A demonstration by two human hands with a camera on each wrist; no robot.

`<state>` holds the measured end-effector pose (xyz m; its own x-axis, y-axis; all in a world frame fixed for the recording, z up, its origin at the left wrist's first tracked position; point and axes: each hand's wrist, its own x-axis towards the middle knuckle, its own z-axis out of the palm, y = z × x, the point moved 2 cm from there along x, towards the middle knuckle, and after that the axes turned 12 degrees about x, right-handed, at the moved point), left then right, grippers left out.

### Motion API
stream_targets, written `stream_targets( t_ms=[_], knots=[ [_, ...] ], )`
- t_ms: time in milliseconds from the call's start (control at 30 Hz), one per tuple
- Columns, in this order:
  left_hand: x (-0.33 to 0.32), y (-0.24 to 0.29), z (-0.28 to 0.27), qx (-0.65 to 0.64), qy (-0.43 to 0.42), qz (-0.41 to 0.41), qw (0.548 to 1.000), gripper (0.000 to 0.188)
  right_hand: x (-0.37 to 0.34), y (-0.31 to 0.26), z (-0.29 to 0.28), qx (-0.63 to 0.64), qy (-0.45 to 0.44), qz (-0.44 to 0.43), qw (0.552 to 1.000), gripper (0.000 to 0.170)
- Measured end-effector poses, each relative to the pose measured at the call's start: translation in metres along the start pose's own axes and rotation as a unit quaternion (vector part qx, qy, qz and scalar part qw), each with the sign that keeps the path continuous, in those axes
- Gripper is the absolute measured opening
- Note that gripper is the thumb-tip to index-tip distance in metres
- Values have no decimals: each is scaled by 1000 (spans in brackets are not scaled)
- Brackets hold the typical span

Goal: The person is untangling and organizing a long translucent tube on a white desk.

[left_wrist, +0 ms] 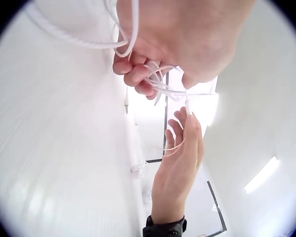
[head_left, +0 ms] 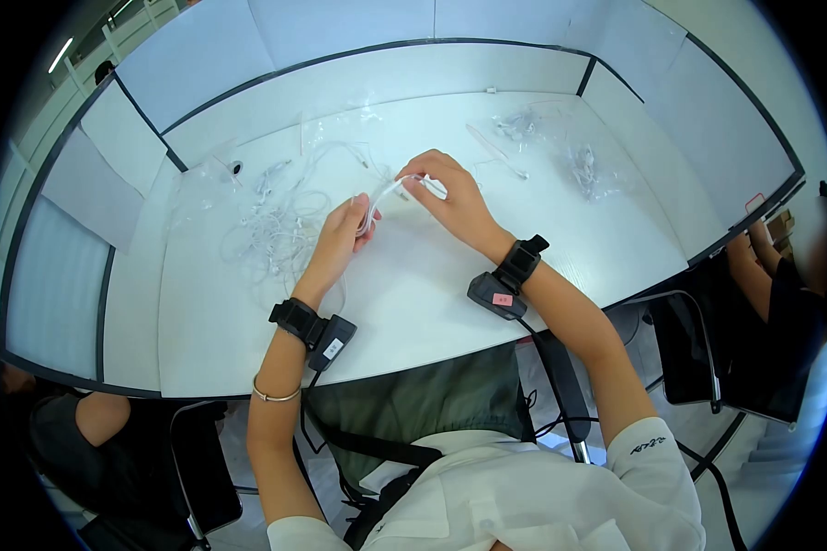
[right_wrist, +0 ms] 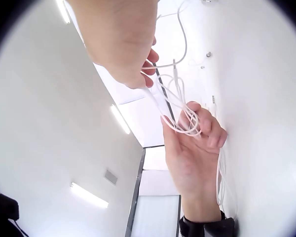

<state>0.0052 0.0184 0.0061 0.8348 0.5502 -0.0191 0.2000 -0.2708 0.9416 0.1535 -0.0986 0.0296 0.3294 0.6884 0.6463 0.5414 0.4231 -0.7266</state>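
Above the table, my left hand (head_left: 345,230) grips a loosely coiled white cable (right_wrist: 190,129), its fingers curled round the loops. My right hand (head_left: 455,195) pinches a stretch of the same cable between thumb and fingers, a little up and right of the left hand. In the right wrist view a slim audio plug (right_wrist: 175,70) stands up by the loops. Past the left hand (right_wrist: 197,158) in that view, more cable strands hang along the wrist. The left wrist view shows the right hand (left_wrist: 175,158) pinching a white end piece, with thin cable looping past its fingers.
A tangled heap of white cables (head_left: 280,230) lies on the white table (head_left: 432,303) at left. Bundled cables in clear bags (head_left: 586,170) lie at the right and back. A low partition (head_left: 386,73) rings the back and sides. Other people sit at both sides.
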Motion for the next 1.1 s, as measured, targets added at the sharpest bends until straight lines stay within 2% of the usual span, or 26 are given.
stream_targets(
  t_ms=[167, 233, 267, 333, 467, 567, 667, 767, 900, 1000, 1033, 1067, 1100],
  knots=[
    [5, -6, -10, -81, 78, 32, 993, 32, 3, 8, -10, 98, 49, 54, 993, 15],
    [5, -3, -14, -88, 120, 22, 989, 29, 4, 8, -15, 169, 68, 105, 978, 16],
    [5, -2, -15, -97, 137, 42, 985, 28, 5, 9, -18, 203, 77, 130, 967, 16],
    [4, 0, -18, -114, 172, 83, 975, 26, 6, 16, -26, 208, 116, 132, 962, 17],
    [8, -7, -26, -160, 219, 71, 960, 17, 10, 37, -53, 242, 226, 134, 934, 19],
    [6, -2, -24, -146, 230, 73, 959, 22, 8, 54, -79, 228, 342, 125, 903, 22],
    [4, -1, -22, -135, 247, 104, 954, 28, 1, 86, -109, 208, 419, 132, 874, 21],
    [3, -1, -22, -145, 248, 115, 951, 29, -6, 106, -133, 234, 501, 143, 821, 23],
    [4, -6, -27, -122, 222, 103, 962, 28, -13, 101, -155, 254, 541, 158, 786, 27],
    [1, 3, -25, -103, 210, 107, 966, 25, -10, 95, -155, 127, 561, 125, 808, 35],
    [1, 3, -24, -108, 209, 108, 966, 24, -9, 97, -152, 82, 535, 74, 838, 44],
    [1, 4, -23, -111, 208, 109, 966, 24, -7, 95, -151, -48, 512, 88, 853, 48],
    [2, 3, -23, -115, 204, 120, 965, 20, -2, 86, -146, -149, 472, 48, 868, 49]
  ],
)
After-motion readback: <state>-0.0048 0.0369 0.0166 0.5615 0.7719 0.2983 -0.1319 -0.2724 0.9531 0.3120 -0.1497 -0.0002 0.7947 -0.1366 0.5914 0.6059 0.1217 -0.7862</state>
